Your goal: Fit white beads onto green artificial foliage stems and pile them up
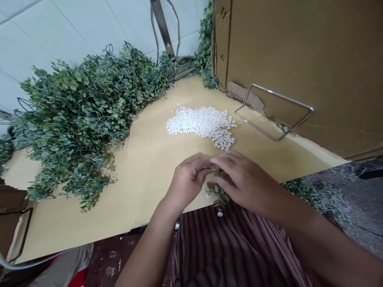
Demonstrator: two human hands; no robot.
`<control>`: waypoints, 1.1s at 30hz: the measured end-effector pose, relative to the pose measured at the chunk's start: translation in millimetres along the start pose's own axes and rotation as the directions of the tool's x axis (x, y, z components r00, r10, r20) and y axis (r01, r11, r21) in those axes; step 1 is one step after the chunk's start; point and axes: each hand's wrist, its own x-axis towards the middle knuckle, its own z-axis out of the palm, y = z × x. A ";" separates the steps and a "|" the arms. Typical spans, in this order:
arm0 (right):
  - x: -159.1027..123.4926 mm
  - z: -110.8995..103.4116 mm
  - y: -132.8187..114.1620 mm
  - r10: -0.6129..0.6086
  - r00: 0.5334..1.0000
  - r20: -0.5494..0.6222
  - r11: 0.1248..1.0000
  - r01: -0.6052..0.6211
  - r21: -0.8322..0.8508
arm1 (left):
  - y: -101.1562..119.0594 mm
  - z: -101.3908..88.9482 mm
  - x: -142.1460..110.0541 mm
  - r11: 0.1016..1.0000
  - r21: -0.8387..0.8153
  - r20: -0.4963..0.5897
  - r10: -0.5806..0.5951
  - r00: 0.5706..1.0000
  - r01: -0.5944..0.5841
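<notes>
In the head view an artificial leaf sprig (pixel 220 193) hangs between my hands over the near table edge, with small white tips among its green leaves. My left hand (pixel 190 173) is closed, its thumb and fingertips pinched at the sprig's upper stem. From the other side my right hand (pixel 239 175) curls its fingers around the same stem; its fingertips are slightly blurred and almost meet the left ones. Just beyond both hands lies a spread pile of small white plastic pieces (pixel 203 121). The exact grip point on the stem is partly hidden by the fingers.
A large heap of artificial greenery (pixel 89 95) covers the left of the pale tabletop (pixel 149 171). A bent metal wire frame (pixel 275 93) leans by a tall cardboard box (pixel 299 59) on the right. More greenery (pixel 299 191) lies low beyond the right table edge.
</notes>
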 end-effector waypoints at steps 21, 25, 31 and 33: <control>-25.3 6.8 25.6 0.375 0.917 -0.135 0.898 -0.324 0.297 | -8.9 24.8 67.6 0.897 0.440 -0.029 -0.038 0.999 0.046; -23.1 7.1 29.9 0.266 0.943 -0.197 0.962 -0.246 0.122 | -14.2 17.0 63.4 0.975 0.163 -0.118 -0.136 0.984 0.154; -18.3 10.3 30.6 0.248 0.943 -0.224 0.965 -0.219 0.145 | 7.9 5.3 39.4 0.788 -0.517 -0.013 -0.399 0.917 0.335; -17.2 11.0 27.7 0.276 0.936 -0.220 0.946 -0.224 0.233 | 13.6 6.7 28.6 0.685 -0.636 0.044 -0.426 0.904 0.354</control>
